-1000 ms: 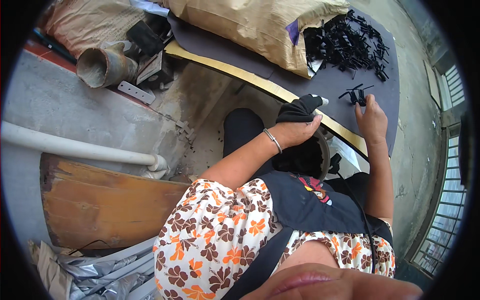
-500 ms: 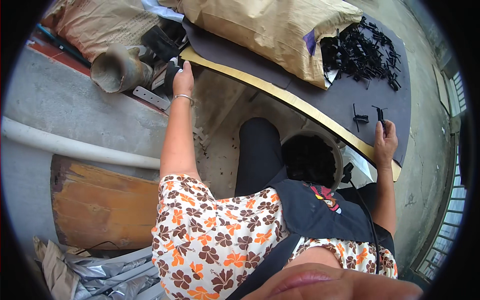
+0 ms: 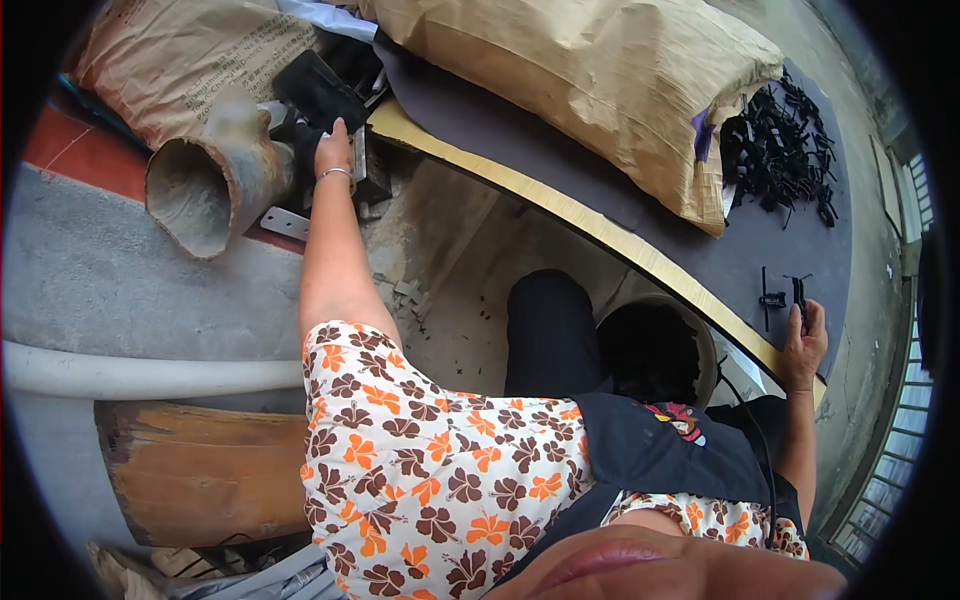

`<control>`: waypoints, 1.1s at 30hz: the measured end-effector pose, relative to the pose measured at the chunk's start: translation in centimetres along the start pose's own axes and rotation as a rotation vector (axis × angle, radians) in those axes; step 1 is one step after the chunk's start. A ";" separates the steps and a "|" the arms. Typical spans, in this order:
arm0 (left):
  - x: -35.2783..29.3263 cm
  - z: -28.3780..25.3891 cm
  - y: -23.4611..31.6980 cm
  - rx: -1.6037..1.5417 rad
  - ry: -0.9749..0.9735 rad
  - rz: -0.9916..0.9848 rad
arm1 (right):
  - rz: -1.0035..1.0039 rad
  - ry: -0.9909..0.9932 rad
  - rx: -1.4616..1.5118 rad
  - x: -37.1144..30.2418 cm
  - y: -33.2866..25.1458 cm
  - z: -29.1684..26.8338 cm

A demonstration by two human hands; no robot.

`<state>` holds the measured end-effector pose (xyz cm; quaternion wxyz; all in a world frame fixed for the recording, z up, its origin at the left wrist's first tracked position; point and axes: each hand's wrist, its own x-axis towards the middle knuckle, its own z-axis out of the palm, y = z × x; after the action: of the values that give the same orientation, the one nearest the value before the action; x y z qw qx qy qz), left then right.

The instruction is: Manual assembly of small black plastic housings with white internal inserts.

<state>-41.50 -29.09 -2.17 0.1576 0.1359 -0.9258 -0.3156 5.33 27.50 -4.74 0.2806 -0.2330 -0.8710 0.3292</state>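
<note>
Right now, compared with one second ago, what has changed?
The left hand moved leftward and forward from the table edge, reaching beside the rusty pipe fitting. The right hand still holds a black clip; the brown paper sack stays put.

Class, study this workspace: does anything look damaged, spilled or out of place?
Yes. The wooden board at lower left looks damaged: its surface is scuffed and patchy. The wide pipe near the left hand has a rough, uneven rim.

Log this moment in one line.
left hand: near black block | right hand: holding black piece | table: second piece, pile, sack
</note>
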 end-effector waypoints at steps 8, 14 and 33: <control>-1.2 -1.6 3.3 -0.022 0.044 -0.123 | 0.011 -0.011 -0.089 0.0 -0.7 0.1; -1.9 -1.5 3.0 0.018 -0.012 -0.111 | -0.007 -0.018 -0.067 0.0 -0.5 0.1; -1.2 -1.7 3.7 -0.038 0.052 -0.171 | -0.016 -0.034 -0.189 0.0 -1.2 0.0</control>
<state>-40.34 -26.76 1.23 0.1566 0.2194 -0.9003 -0.3417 5.00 26.68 -3.90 0.2453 -0.2460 -0.9046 0.2472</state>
